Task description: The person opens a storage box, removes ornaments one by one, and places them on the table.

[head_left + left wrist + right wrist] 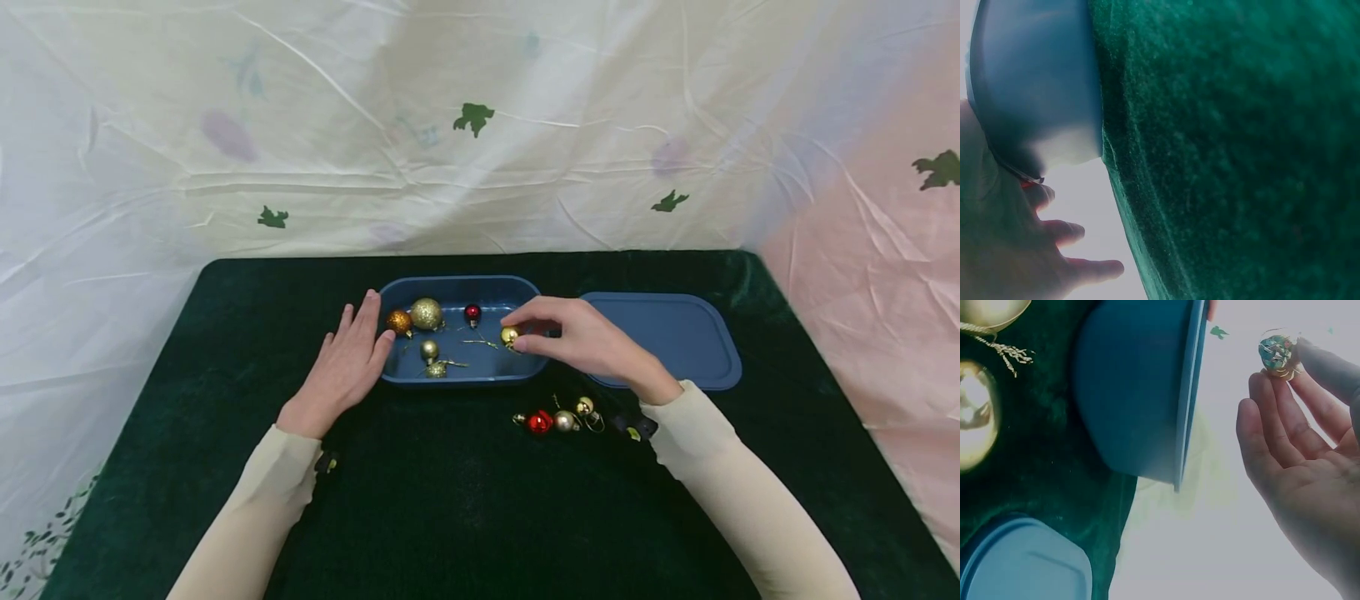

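Thumb and fingers of my right hand pinch a shiny gold ball ornament over the right end of a blue box; the right wrist view also shows the pinched gold ball beside the box wall. My left hand lies against the box's left end, fingers straight and spread; its palm side shows in the left wrist view. Inside the box are a large glittery gold ball, an orange ball, a small dark red ball and small gold balls.
A flat blue lid lies right of the box, beneath the right forearm. In front of the box sit a red ornament, a pale gold one and a shiny gold one. Dark green cloth covers the table.
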`<state>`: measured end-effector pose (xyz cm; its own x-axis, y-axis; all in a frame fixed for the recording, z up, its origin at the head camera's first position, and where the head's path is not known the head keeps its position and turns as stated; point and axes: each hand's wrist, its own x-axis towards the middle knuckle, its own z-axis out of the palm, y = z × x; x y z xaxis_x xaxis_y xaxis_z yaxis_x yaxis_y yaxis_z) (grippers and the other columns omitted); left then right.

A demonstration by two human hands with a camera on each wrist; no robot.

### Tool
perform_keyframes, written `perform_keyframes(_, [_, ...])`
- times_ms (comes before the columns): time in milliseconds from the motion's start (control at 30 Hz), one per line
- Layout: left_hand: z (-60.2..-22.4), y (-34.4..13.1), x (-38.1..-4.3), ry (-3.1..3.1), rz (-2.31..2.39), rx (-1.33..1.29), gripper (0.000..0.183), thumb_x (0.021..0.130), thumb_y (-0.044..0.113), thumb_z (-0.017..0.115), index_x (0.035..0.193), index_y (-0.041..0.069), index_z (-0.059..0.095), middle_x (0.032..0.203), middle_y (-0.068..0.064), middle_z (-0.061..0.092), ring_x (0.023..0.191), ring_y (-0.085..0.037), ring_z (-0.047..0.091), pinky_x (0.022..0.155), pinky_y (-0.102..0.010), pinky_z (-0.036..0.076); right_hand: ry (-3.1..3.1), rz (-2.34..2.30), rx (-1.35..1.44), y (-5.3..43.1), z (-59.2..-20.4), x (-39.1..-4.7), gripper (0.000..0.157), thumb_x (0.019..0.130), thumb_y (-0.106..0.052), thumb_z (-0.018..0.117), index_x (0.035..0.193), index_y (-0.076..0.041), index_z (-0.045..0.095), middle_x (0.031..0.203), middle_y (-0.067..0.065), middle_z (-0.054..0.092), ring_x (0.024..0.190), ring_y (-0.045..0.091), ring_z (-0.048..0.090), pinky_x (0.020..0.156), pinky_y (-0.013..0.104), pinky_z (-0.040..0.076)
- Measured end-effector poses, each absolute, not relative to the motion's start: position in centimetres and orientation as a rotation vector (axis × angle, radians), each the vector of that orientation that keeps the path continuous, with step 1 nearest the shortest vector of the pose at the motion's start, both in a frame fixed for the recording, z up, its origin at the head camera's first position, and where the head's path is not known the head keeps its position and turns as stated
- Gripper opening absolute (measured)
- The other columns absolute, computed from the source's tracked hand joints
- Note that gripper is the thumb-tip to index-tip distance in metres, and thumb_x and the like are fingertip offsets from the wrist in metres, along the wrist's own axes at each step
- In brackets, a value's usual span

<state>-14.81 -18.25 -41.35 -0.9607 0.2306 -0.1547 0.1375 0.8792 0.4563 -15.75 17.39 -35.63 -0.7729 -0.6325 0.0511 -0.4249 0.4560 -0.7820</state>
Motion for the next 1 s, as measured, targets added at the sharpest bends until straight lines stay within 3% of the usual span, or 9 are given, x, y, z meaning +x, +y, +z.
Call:
perform_keyframes(400, [-41.4, -18.3, -15.0, 2.843, 0.67, 0.285, 0.073, 0.111, 0.05, 0.022, 0.167, 0.013, -0.008, 0.173, -0.011, -0.008, 0.157, -0.044, -0.005, 0.119, -0.074, 0.007, 2.548, -1.231, -0.864, 19.9, -35.2, -14.5, 0.029, 0.101, -0.026, 0.07, 0.129, -0.019, 0.072, 0.118, -0.005, 0.069, 0.102, 0.013, 0.063, 0.09, 0.034, 0.055])
perform_keyframes(1000, [-41.1, -18.2, -14.8, 2.84, 0.66, 0.284, 0.073, 0.111, 0.051, 0.02, 0.166, 0.013, -0.009, 0.173, -0.012, -0.007, 0.157, -0.044, -0.005, 0.118, -0.074, 0.007, 2.577, -1.327, -0.868, 23.8, -35.9, -12.4, 0.033, 0.1, -0.012, 0.069, 0.133, -0.013, 0.068, 0.125, -0.004, 0.068, 0.108, 0.013, 0.065, 0.096, 0.024, 0.053])
